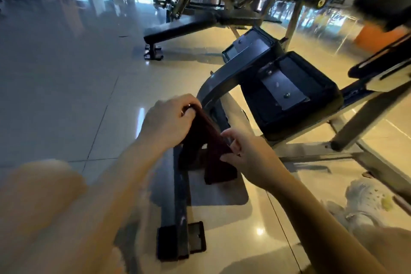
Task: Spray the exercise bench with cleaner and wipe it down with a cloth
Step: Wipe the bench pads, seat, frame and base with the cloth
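Left hand (169, 121) and right hand (249, 158) pinch dark cloth (209, 147) above bench frame (180, 196).

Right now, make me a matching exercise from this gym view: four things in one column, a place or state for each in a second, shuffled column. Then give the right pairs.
Column one:
1. dark red cloth
2. flat bench
3. left hand
4. black pad with a metal plate

Column two:
A. grips the cloth's upper end
B. held stretched between both hands
C. stands farther off on the shiny floor
D. mounted on the machine frame, to the right of the hands

The right hand pinches the cloth's lower edge.

Pairs: 1-B, 2-C, 3-A, 4-D
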Demonstrator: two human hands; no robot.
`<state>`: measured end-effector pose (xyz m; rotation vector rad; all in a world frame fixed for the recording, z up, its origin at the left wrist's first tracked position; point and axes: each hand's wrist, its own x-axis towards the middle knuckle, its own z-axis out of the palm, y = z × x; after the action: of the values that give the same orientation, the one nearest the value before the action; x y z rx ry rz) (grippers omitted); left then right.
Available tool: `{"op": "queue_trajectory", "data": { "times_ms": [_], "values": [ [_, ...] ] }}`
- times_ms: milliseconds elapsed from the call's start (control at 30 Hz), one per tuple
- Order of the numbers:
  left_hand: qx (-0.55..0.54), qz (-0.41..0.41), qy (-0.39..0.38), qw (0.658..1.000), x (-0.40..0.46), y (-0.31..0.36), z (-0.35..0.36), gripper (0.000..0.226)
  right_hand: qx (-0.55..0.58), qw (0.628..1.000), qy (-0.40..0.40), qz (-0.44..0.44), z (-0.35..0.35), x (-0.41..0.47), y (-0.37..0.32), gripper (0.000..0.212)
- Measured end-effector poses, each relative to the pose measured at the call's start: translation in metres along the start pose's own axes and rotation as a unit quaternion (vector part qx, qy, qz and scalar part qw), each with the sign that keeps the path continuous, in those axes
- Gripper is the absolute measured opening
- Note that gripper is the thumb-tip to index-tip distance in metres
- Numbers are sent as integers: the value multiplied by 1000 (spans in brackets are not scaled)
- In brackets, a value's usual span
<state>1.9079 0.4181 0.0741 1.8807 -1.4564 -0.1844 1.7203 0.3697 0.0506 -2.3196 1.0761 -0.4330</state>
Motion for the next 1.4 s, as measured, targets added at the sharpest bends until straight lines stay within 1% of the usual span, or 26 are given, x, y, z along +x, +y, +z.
{"op": "queue_trajectory", "data": {
  "times_ms": [67,167,200,267,300,333,400,433,500,567,633,700,733,767,833,933,1033,1100,1133,1167,1233,1267,1333,1400],
  "values": [
    [-22,36,-45,998,11,-9,-19,21,-23,997,58,38,-8,-3,-15,31],
    [-31,106,-132,985,26,-26,-49,9,-89,984,144,54,-27,-9,-41,17],
    [-28,126,-160,979,30,-31,-59,7,-109,980,157,62,-34,-11,-51,14],
    [-3,164,-199,966,36,-40,-73,9,-124,977,153,85,-43,-17,-72,14],
    [19,183,-201,962,38,-44,-77,7,-129,977,146,91,-45,-19,-82,15],
    [40,201,-186,961,39,-48,-79,4,-139,975,142,95,-46,-20,-92,13],
    [48,212,-144,965,40,-54,-79,6,-174,971,135,97,-47,-20,-110,6],
    [25,207,-143,967,40,-57,-79,8,-193,968,131,97,-48,-20,-118,7],
    [-58,182,-175,966,41,-61,-81,14,-205,964,131,108,-50,-21,-129,8],
    [-96,186,-192,959,46,-64,-82,17,-166,968,141,122,-48,-25,-135,11],
    [-44,236,-204,949,51,-59,-87,11,-57,975,169,131,-42,-28,-131,16],
    [9,286,-201,937,56,-53,-92,34,53,968,201,137,-33,-30,-128,17],
    [24,304,-196,932,61,-53,-92,42,95,961,220,138,-29,-30,-126,16],
    [33,326,-184,927,66,-53,-90,45,122,954,237,137,-27,-29,-122,15],
    [18,357,-165,919,80,-58,-82,45,130,950,252,134,-25,-25,-114,11],
    [-60,386,-159,907,106,-71,-64,38,135,951,246,130,-35,-14,-103,10],
    [-111,413,-156,890,136,-76,-45,33,152,945,261,126,-49,7,-91,27],
    [-135,421,-162,882,155,-77,-33,29,159,937,283,128,-54,20,-82,27],
    [-144,418,-164,882,163,-78,-28,26,140,938,292,126,-54,26,-79,25],
    [-152,408,-168,884,170,-80,-24,23,102,940,302,124,-53,31,-75,27],
    [-168,379,-180,892,181,-83,-18,24,-1,940,321,115,-49,39,-70,35],
    [-177,366,-188,894,186,-85,-15,26,-55,935,333,109,-46,42,-68,36],
    [-186,354,-194,896,193,-88,-11,22,-162,913,356,119,-36,46,-65,33],
    [-171,351,-188,901,197,-90,-9,13,-226,888,371,152,-25,47,-61,28]
  ]
}}
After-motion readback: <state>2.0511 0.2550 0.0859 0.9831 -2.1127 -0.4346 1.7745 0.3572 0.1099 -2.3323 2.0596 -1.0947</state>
